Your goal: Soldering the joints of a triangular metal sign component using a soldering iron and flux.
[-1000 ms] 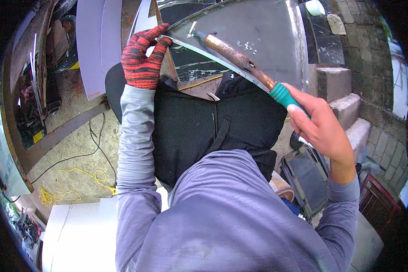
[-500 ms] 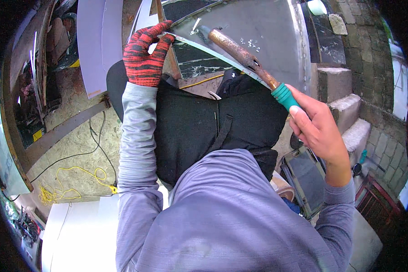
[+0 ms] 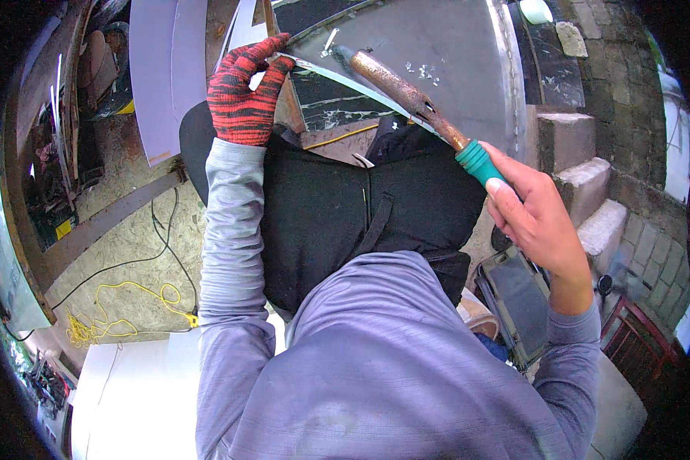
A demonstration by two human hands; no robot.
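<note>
A large soldering iron [image 3: 395, 80], with a rust-brown barrel and a green ribbed handle, is gripped in my bare right hand [image 3: 533, 211]. Its tip reaches over the grey metal sheet [image 3: 468, 69], close to a short silvery stick [image 3: 330, 42]; whether they touch I cannot tell. My left hand [image 3: 247, 96], in a red and black striped glove, pinches the near left corner of the sheet between thumb and fingers. A pale narrow edge runs from there along the near side of the sheet. Small bright flecks [image 3: 428, 75] lie scattered on the metal.
Beneath the sheet is a dark marbled slab [image 3: 333, 100]. Pale curved panels [image 3: 165, 69] stand at the left. A yellow cord [image 3: 103, 310] and a black cable [image 3: 119, 263] lie on the floor. Concrete steps [image 3: 583, 180] rise at the right, beside a framed glass panel [image 3: 517, 307].
The soldering iron and my right hand have shifted very slightly to the left. My left hand stays in place with the same pinch.
</note>
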